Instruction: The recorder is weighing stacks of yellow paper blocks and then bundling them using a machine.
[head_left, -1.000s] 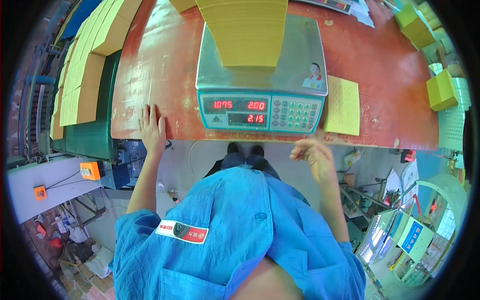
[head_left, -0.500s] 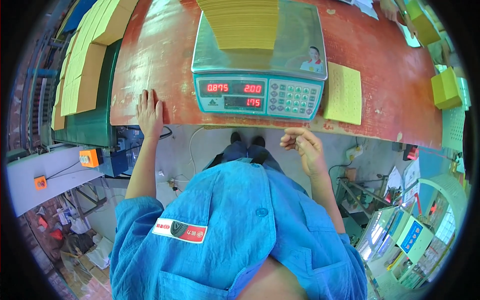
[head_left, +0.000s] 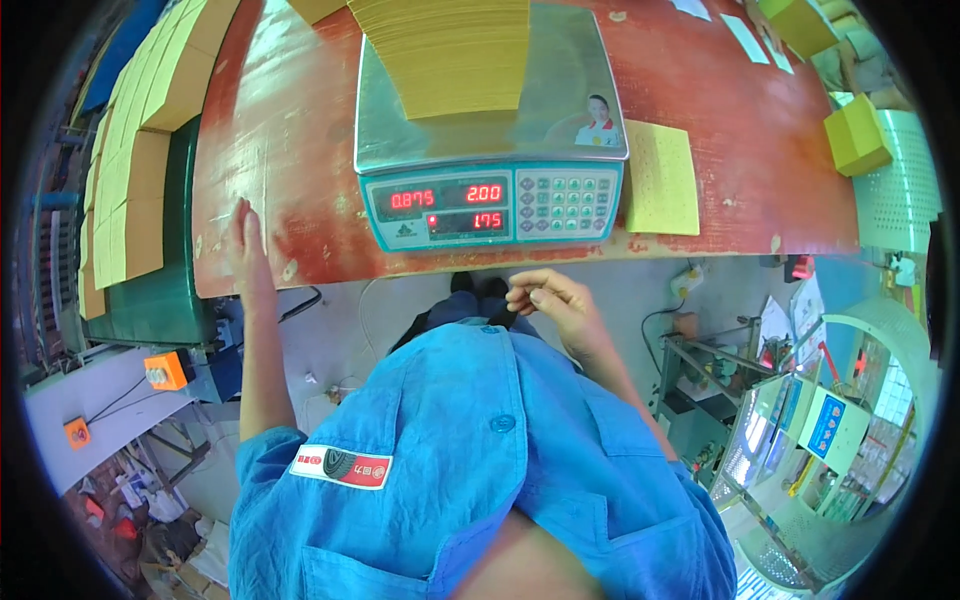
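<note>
A teal counter scale [head_left: 490, 205] with red lit digits and a keypad stands at the front of the red worktop. On its metal pan rests a thick stack of yellow-brown paper sheets [head_left: 450, 60]. My left hand [head_left: 250, 250] is at the worktop's front left edge, turned edge-on and slightly blurred, its fingers stretched out with nothing in them. In front of my body, below the scale, my right hand [head_left: 555, 303] hangs with loosely bent fingers and no visible object. A flat yellow sheet or thin pile [head_left: 662, 180] lies right of the scale.
Yellow-brown stacks [head_left: 150, 150] line a green surface at left. The red worktop [head_left: 300, 200] ends just before my body. Another yellow block [head_left: 858, 137] stands at right, near another person at the far right. Orange switch boxes [head_left: 166, 371] sit at lower left.
My left hand has turned from palm-down on the worktop to edge-on. My right hand has moved left and slightly down. The view has shifted a little.
</note>
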